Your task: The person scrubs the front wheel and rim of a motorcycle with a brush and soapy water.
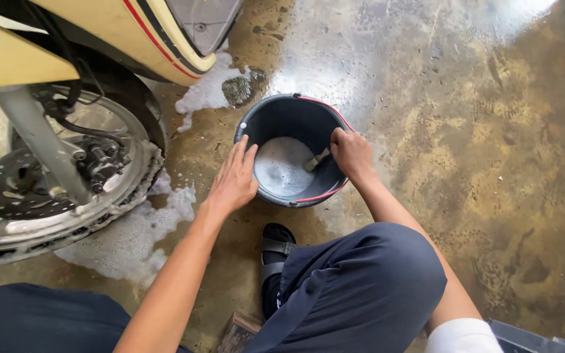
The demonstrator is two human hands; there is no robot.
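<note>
At the far left of the frame stands a motorbike wheel (47, 176), its brake disc (14, 189) facing the camera and its rim streaked with suds. White foam (138, 235) spreads on the wet concrete floor (479, 131) below and right of the tyre, with another patch just above the bucket at upper centre. The cream body panel (132, 33) with its red stripe hangs over the wheel in the upper left.

Near the middle, the left hand (233, 180) lies flat with fingers spread and together-straight, palm down on the left rim of the black bucket (282, 111); it grips nothing, only steadies the rim. The bucket sits on the floor at centre, a pool of soapy water in its bottom.

To the right, the right hand (351, 153) is closed round the handle of a brush (317, 160). The brush's long axis runs from the fist at the bucket's right rim down and leftward, its head dipped at the edge of the foam. So the brush lies inside the bucket, left of and below the right fist, and the right hand is the one on it; the left is across the bucket's mouth from it.

Bottom centre, a sandalled foot (276, 252) and dark-trousered knee (367, 281)
</note>
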